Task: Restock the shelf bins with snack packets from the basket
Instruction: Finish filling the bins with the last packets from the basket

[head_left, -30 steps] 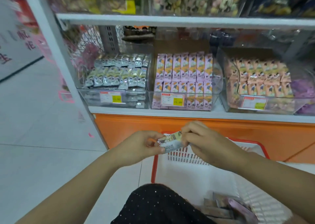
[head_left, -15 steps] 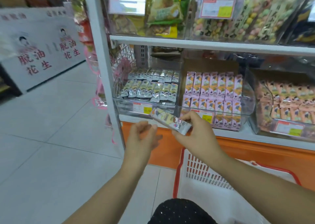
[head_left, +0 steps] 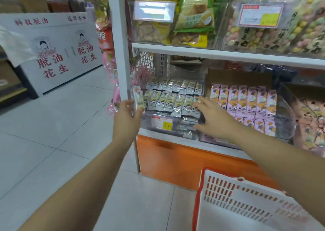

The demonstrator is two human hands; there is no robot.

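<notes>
My left hand [head_left: 125, 118] holds one silver-green snack packet [head_left: 139, 98] upright at the left end of the clear shelf bin [head_left: 149, 125]. That bin carries rows of matching silver-green packets [head_left: 168, 102]. Spread open, my right hand [head_left: 212, 120] rests its fingers against the packets at the bin's right end and holds nothing. At the lower right is the white basket [head_left: 228, 211] with a red rim; its contents are out of view.
A bin of pink packets [head_left: 246, 104] stands right of the silver-green bin. A white shelf upright [head_left: 121, 54] rises just left of my left hand. Bags of snacks [head_left: 193, 14] fill the shelf above. A white display stand with red lettering [head_left: 58, 54] is across the tiled aisle.
The packet has passed from my right hand to my left. Both hands have risen from over the basket to the silver-green bin, and my right hand has opened against the packets.
</notes>
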